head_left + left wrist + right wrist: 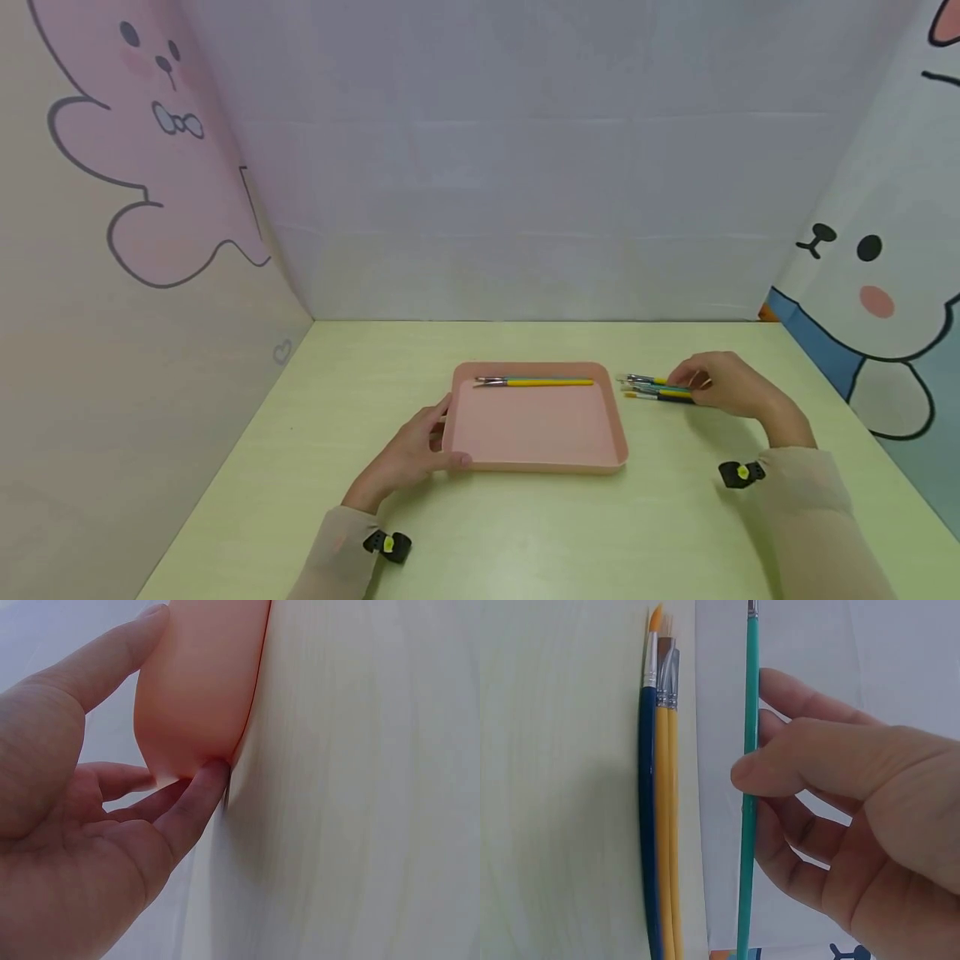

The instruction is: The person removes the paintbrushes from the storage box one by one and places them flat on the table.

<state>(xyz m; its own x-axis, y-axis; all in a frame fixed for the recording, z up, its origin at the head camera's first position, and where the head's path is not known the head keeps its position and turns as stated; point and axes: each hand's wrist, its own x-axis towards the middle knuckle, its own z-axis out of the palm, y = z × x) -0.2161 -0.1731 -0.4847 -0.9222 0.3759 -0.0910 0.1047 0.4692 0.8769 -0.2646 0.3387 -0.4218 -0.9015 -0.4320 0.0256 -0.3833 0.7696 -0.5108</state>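
My left hand (408,447) grips the near left corner of a pink tray (536,427), thumb at the near rim and fingers along the left side. Inside the tray, near its far edge, lie a yellow paintbrush (551,383) and a green one beside it. To the right of the tray, my right hand (729,385) pinches a green paintbrush (751,697) between thumb and fingers. In the right wrist view, a dark blue paintbrush (647,772) and yellow paintbrushes (667,825) lie side by side on the table, apart from the green one.
A pale wooden table (525,533) carries everything. Behind it hangs a light cloth backdrop (525,208), with cartoon animals printed on the left and right sides. Each wrist wears a small black camera, such as the right one (741,474).
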